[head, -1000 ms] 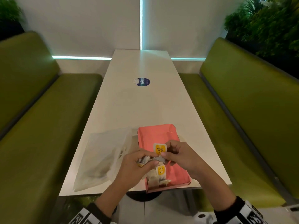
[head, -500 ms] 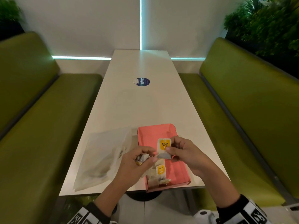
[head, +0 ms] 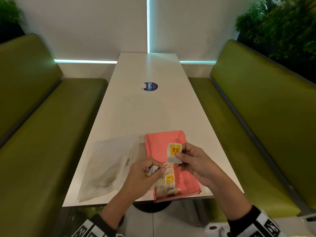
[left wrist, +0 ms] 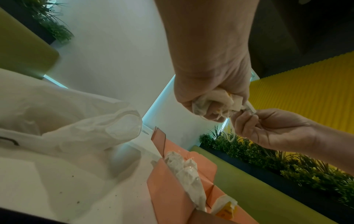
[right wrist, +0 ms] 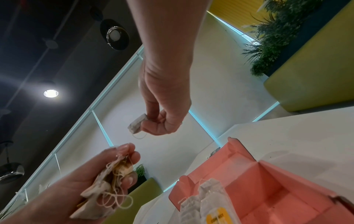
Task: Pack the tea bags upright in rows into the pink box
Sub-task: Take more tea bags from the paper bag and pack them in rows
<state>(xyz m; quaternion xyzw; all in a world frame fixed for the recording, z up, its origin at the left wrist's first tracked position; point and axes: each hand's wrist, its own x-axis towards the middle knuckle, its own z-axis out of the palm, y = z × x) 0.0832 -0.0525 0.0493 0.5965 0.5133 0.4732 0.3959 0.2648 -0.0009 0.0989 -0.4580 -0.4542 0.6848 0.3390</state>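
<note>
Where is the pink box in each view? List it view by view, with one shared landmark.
Head: pink box, lower centre.
Left wrist: bottom centre.
Right wrist: lower right.
Shared landmark: the tea bags lying inside it.

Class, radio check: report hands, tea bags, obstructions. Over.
Left hand grips tangled bunch of tea bags. Right hand pinches one tea bag above pink box. Strings tangled; nothing blocks box.
</note>
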